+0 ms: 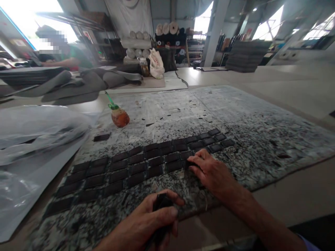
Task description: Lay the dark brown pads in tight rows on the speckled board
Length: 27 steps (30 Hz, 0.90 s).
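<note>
Several rows of small dark rectangular pieces (138, 168) lie edge to edge across a stained, black-flecked work sheet (167, 104). My right hand (211, 170) is over the near edge of these rows, its thumb and fingers pinched on one dark piece (187, 164). Closer to me, my left hand (159, 216) is closed around a bundle of dark pieces (161, 204); how many it holds is hidden by the fingers. One dark piece (102, 137) lies apart, up and to the left of the rows.
A brownish-orange pot with a green-handled brush (120, 116) stands beyond the rows. Clear plastic sheeting (36, 139) covers the left side. Behind are grey material sheets (86, 82), a glass jar (143, 66), a white bag (156, 64) and a dark stack (246, 55). Another person (68, 52) works at far left.
</note>
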Available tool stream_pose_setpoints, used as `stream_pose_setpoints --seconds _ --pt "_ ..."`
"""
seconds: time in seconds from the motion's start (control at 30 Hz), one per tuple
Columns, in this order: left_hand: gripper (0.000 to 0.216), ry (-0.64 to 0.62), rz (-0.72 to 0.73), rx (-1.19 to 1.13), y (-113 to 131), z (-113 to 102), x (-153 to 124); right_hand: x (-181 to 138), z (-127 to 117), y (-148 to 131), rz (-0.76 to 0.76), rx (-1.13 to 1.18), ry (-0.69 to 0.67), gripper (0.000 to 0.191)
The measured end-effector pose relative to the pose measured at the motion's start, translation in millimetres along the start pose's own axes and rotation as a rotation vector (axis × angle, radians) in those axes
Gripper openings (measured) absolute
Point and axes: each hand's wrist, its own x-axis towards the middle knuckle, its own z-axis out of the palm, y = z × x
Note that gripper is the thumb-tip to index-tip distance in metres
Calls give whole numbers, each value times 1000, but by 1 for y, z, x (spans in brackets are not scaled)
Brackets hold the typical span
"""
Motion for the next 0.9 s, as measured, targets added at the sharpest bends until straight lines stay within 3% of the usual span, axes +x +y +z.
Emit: stream_pose_setpoints --seconds 0.2,0.33,0.43,0.53,0.73,0.9 --pt "43 -72 -4 -27 0 -4 4 0 -1 3 -41 91 55 21" --pt "47 -105 54 -6 0 -7 4 -10 -11 -4 -124 323 146 17" --pt "49 -168 59 24 -1 -8 3 -20 -21 -19 -166 593 12 12" --pt "44 -210 36 9 0 -8 4 -25 -26 -34 -176 748 -169 19" --pt "36 -226 -2 14 0 -2 7 -21 -19 -46 -161 810 -223 19" --pt "34 -261 49 -29 -1 2 10 -21 -18 -48 -93 789 -270 12"
